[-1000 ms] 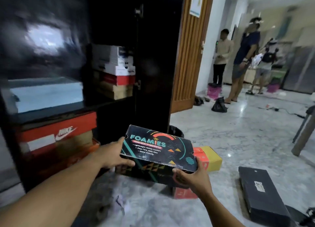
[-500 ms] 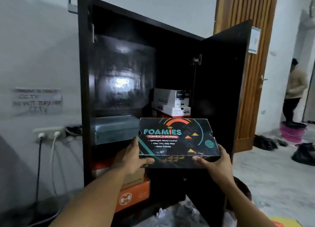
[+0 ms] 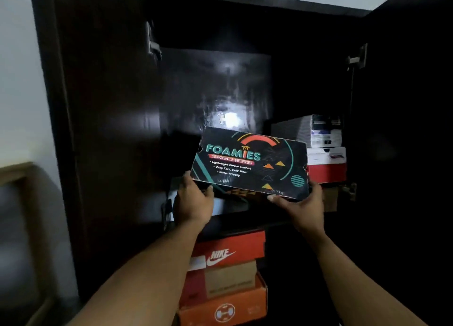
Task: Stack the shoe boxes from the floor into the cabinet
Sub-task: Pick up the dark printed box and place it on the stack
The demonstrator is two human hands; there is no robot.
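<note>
A black Foamies Skechers shoe box (image 3: 252, 162) with teal and orange print is held up in front of the dark cabinet (image 3: 110, 105), level with its upper compartment. My left hand (image 3: 193, 200) grips the box's near left corner. My right hand (image 3: 301, 205) grips its near right corner, thumb on the lid's edge. The box tilts with its far edge higher. Behind it on the right stands a stack of boxes (image 3: 326, 151): grey-white on top, white and red below.
A grey box (image 3: 220, 204) lies on the shelf under the held box. Below the shelf a red Nike box (image 3: 230, 251) sits on a brown box and an orange box (image 3: 225, 306). Both doors stand open, the right door (image 3: 404, 129) close beside my right arm.
The box rose from near the floor to the upper compartment. The view swung left and came closer to the cabinet. Both hands kept their grip.
</note>
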